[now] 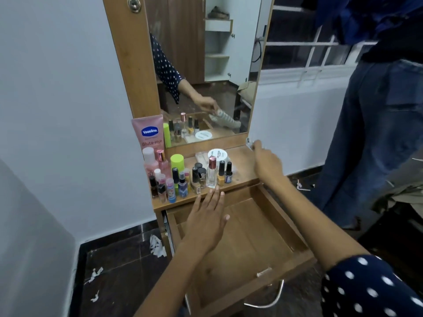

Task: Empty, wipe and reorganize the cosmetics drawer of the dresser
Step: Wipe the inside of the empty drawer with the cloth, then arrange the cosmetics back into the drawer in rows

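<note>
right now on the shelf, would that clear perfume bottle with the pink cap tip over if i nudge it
Probably: the clear perfume bottle stands tall and narrow, so a push near its cap could topple it. It looks like glass, so likely fragile. It stands close among nail polish bottles, which might fall with it.

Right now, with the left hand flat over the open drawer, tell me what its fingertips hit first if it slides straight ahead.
The left hand points at the dresser top's front edge. Just beyond stand the clear perfume bottle and the yellow nail polish; those look first in line, though depth is hard to judge.
</note>
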The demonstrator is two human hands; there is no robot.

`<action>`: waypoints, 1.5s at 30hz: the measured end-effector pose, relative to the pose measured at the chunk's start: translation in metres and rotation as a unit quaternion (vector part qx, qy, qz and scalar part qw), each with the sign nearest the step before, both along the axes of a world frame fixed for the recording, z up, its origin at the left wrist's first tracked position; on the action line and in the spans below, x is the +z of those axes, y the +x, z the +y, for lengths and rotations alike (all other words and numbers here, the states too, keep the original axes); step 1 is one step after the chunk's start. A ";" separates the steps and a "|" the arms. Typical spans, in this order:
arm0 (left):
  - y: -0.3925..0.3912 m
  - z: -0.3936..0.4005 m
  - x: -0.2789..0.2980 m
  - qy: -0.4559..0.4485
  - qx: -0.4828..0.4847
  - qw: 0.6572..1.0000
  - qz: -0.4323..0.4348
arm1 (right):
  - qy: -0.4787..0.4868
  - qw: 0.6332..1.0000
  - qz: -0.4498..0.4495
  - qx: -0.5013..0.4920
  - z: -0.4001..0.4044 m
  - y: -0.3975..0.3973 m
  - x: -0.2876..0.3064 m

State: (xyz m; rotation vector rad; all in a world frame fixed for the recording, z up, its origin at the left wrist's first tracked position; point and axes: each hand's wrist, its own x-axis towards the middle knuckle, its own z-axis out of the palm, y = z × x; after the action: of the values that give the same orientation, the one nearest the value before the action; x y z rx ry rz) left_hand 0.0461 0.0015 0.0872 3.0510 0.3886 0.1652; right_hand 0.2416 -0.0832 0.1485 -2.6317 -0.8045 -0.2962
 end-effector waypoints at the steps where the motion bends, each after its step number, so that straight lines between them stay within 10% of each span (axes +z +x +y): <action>1: -0.001 -0.001 -0.001 -0.005 0.001 1.000 -0.005 | -0.016 1.000 0.006 0.003 0.012 0.000 -0.007; 9: -0.014 0.005 -0.017 -0.005 0.015 0.998 -0.065 | -0.130 0.991 0.024 0.016 0.045 0.012 -0.042; 15: -0.025 0.007 -0.024 0.003 0.039 0.993 -0.108 | 0.054 0.986 0.138 0.076 0.029 0.004 -0.049; 21: -0.050 0.015 -0.024 -0.093 0.050 0.960 -0.260 | 0.285 0.958 0.022 0.002 -0.001 -0.080 -0.067; 27: -0.065 0.048 -0.006 -0.071 0.188 0.886 -0.417 | 0.245 0.953 0.043 0.173 0.007 -0.148 -0.109; 45: -0.056 0.089 -0.018 -0.105 0.257 0.869 -0.409 | 0.252 0.938 0.103 0.217 0.014 -0.152 -0.121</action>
State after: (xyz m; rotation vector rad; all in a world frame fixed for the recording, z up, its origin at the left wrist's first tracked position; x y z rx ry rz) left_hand -0.0100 0.0901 0.0689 2.2835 1.0163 1.2678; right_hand 0.0893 -0.0696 0.0275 -1.9135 -1.0449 -0.0837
